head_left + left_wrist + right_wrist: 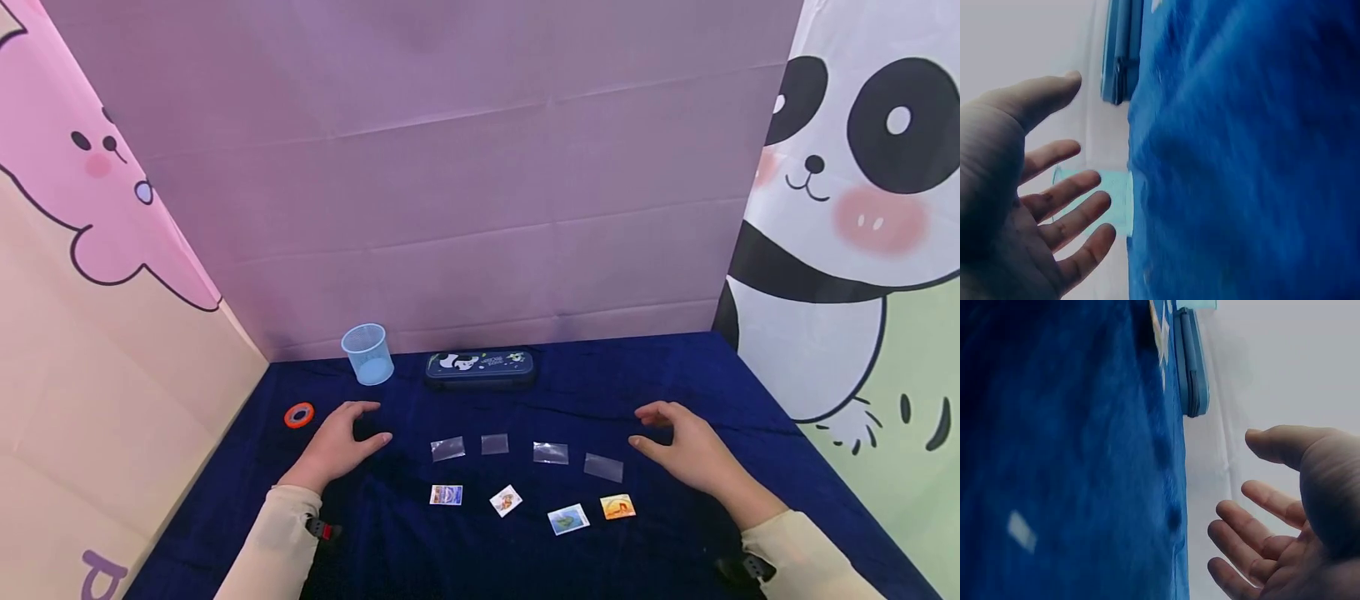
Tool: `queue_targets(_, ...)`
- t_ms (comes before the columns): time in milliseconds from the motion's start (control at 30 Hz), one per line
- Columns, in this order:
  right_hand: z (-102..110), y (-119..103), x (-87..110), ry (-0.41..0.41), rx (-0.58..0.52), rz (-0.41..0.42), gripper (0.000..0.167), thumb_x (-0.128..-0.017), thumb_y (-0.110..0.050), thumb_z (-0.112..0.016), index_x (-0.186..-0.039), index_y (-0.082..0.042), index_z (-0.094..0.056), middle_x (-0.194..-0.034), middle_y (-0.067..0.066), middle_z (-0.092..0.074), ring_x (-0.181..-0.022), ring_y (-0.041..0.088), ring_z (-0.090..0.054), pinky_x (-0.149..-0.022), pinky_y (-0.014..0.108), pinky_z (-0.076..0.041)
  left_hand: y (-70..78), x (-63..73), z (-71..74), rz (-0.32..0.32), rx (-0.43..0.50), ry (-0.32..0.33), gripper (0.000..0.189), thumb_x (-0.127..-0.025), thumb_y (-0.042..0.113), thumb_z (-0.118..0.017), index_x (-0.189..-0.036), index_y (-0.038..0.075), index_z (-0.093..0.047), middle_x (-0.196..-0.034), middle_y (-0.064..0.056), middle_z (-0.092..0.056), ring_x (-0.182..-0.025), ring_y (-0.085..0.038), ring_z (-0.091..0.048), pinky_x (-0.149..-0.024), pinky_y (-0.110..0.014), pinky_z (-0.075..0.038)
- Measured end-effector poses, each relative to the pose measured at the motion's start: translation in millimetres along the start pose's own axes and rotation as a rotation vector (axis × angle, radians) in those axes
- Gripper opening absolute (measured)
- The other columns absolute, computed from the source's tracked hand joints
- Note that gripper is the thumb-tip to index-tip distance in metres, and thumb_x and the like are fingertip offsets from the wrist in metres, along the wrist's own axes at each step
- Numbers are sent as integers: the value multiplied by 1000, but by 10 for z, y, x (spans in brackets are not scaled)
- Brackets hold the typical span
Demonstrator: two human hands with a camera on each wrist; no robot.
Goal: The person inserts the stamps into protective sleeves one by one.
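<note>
Both hands hover over a dark blue cloth with nothing in them. My left hand (340, 444) is at the left, thumb and fingers spread apart, nearest an orange tape roll (299, 415). On the right side, my right hand (688, 447) has relaxed, slightly bent fingers. Between them lies a row of small clear plastic sleeves (551, 452). Nearer to me are several small picture cards: a blue-and-purple one (446, 495), a white one turned askew (506, 501), a blue-green one (568, 519) and an orange one (617, 507).
A light blue plastic cup (368, 355) stands at the back left. Beside it, against the back curtain, sits a dark blue pencil case (480, 368) with a panda print. Printed cloth walls, one with a panda (847, 208), border the table on both sides.
</note>
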State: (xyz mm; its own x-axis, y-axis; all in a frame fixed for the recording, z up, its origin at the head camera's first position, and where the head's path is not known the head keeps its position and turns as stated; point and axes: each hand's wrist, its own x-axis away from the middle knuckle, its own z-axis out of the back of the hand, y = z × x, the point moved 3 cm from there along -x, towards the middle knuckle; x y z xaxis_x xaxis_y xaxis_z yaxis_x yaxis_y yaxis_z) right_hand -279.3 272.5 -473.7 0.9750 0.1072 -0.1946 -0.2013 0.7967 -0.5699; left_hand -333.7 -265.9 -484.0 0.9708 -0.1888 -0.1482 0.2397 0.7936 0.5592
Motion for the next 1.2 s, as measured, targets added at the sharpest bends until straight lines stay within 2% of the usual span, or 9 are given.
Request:
queue_targets(233, -140, -109, -44, -43, -54, 11, 33, -96, -27, -78, -121, -8, -69, -104, 4, -68, -93, 22, -65, -80, 46, -57, 212, -140, -203, 20, 46, -59, 47, -93, 34, -82, -132, 12, -70, -133, -8, -67, -123, -32, -61, -105, -56, -48)
queue_targets(467, -262, -217, -61, -104, -98, 15, 27, -95, -23, -79, -117, -9, -71, -95, -1, -65, -84, 18, -60, -71, 34, -53, 454, -215, -362, -15, 18, -121, 35, -92, 30, -83, -122, 15, -75, -112, -1, -70, -101, -21, -65, -92, -48, -55)
queue_targets(667, -330, -323, -105, -140, -133, 50, 24, -95, -23, -79, -114, -11, -71, -91, -2, -64, -81, 17, -58, -67, 31, -51, 561, -218, -479, -18, -38, -143, 31, -90, 28, -85, -116, 15, -76, -104, 0, -69, -95, -20, -63, -89, -45, -55)
queue_targets(800, -358, -405, -139, -158, -159, 87, 24, -95, -24, -80, -113, -11, -71, -91, -3, -64, -82, 17, -59, -68, 30, -52, 602, -202, -534, -33, -127, -112, 29, -86, 30, -89, -110, 17, -79, -99, 2, -67, -93, -20, -61, -89, -47, -54)
queue_targets(933, -357, -472, -179, -156, -169, 119, 23, -96, -25, -79, -114, -12, -71, -93, -4, -65, -83, 16, -59, -71, 30, -52, 640, -185, -575, -68, -195, -84, 20, -85, 29, -90, -101, 21, -80, -92, 5, -65, -89, -17, -58, -87, -45, -52)
queue_targets(1067, -370, -532, -213, -155, -183, 146, 23, -97, -27, -77, -114, -12, -71, -93, -4, -65, -84, 16, -59, -71, 31, -51, 659, -179, -603, -91, -180, -87, 10, -87, 25, -88, -90, 25, -78, -90, 6, -63, -84, -15, -56, -83, -43, -50)
queue_targets(1200, -405, -588, -237, -170, -194, 157, 23, -97, -26, -77, -114, -12, -71, -93, -4, -65, -84, 16, -60, -71, 31, -51, 624, -178, -608, -57, -117, -119, 14, -90, 23, -85, -85, 27, -73, -89, 7, -63, -81, -13, -57, -80, -41, -50)
